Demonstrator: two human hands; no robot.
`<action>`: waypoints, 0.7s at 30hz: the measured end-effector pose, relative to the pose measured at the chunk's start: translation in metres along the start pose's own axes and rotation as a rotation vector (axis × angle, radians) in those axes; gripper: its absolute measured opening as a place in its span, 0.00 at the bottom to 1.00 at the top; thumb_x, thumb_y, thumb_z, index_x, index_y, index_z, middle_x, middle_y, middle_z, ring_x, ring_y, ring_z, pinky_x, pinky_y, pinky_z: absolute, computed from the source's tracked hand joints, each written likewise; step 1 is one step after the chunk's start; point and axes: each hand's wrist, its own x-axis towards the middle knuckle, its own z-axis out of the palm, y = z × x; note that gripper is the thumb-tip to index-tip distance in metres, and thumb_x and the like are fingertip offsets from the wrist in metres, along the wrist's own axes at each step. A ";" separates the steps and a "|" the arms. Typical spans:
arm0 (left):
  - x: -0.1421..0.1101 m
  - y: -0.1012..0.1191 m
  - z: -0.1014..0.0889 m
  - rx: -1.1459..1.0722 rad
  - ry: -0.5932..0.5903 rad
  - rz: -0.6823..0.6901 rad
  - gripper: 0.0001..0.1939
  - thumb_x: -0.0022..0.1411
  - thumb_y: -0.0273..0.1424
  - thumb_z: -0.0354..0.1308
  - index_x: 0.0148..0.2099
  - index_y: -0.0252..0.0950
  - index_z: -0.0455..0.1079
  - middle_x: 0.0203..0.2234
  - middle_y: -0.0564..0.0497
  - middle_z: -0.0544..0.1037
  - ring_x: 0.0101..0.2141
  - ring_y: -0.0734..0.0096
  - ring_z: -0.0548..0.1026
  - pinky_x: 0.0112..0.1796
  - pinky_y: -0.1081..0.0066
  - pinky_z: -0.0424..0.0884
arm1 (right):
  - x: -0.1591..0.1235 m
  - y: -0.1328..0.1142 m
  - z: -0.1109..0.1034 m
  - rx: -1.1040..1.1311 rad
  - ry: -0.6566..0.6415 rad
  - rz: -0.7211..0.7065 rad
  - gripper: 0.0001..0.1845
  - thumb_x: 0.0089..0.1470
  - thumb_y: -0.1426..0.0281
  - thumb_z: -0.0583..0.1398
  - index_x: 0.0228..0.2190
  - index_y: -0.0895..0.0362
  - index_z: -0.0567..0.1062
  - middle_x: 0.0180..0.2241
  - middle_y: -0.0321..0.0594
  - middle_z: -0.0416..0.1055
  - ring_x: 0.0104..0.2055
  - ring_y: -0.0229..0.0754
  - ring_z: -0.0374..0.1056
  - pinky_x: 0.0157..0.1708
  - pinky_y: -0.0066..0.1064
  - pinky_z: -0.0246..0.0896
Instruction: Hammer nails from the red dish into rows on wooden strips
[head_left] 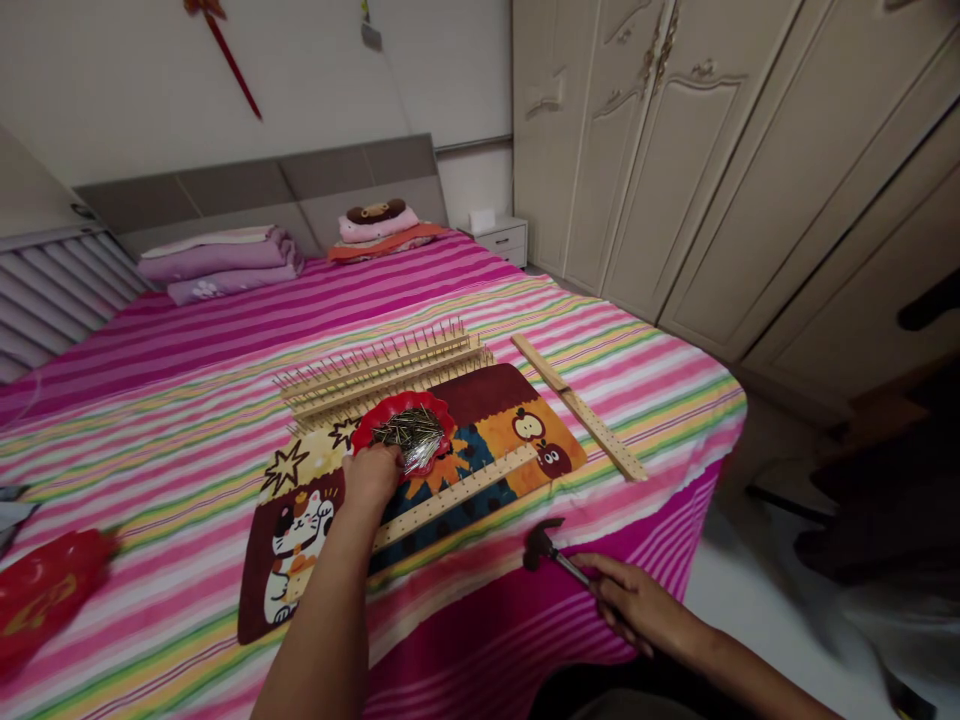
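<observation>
My left hand [375, 472] reaches to the near left rim of a red scalloped bowl [442, 408] full of loose nails [409, 432]. Its fingertips are hidden, so I cannot tell whether they grip any nails. In my right hand [626, 600] is a hammer [570, 568], its dark head over the near edge of the bed. Between my hands lies a wooden strip [457, 490] with rows of small holes and a few nails standing near its right end. It rests on a patterned mat [487, 400] with cat and apple pictures.
Behind the bowl are wooden strips [390, 365] bristling with upright nails. More strips [592, 420] lie to the right on the striped bed [675, 400]. A red bag-like item [52, 590] is at the left edge. Folded bedding [225, 260] sits by the headboard; a wardrobe [637, 150] stands right.
</observation>
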 end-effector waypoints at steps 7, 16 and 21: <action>0.003 -0.001 -0.006 0.035 -0.059 0.076 0.11 0.54 0.27 0.49 0.33 0.42 0.73 0.36 0.47 0.76 0.41 0.57 0.70 0.42 0.57 0.59 | -0.002 -0.005 0.002 -0.001 -0.006 -0.011 0.31 0.46 0.64 0.49 0.53 0.59 0.62 0.14 0.23 0.57 0.10 0.28 0.50 0.08 0.17 0.43; 0.003 -0.009 0.004 -0.014 -0.010 0.119 0.11 0.56 0.29 0.49 0.37 0.39 0.72 0.41 0.45 0.74 0.44 0.58 0.68 0.40 0.63 0.62 | -0.002 -0.005 0.003 0.007 0.015 0.008 0.31 0.47 0.64 0.50 0.53 0.57 0.63 0.14 0.24 0.57 0.10 0.28 0.50 0.08 0.17 0.43; 0.009 -0.006 0.001 0.025 -0.046 0.114 0.10 0.53 0.26 0.50 0.34 0.39 0.73 0.38 0.44 0.75 0.41 0.59 0.71 0.38 0.64 0.63 | -0.003 -0.007 0.003 0.009 0.005 0.016 0.30 0.47 0.66 0.50 0.53 0.56 0.63 0.14 0.24 0.57 0.10 0.28 0.50 0.08 0.17 0.44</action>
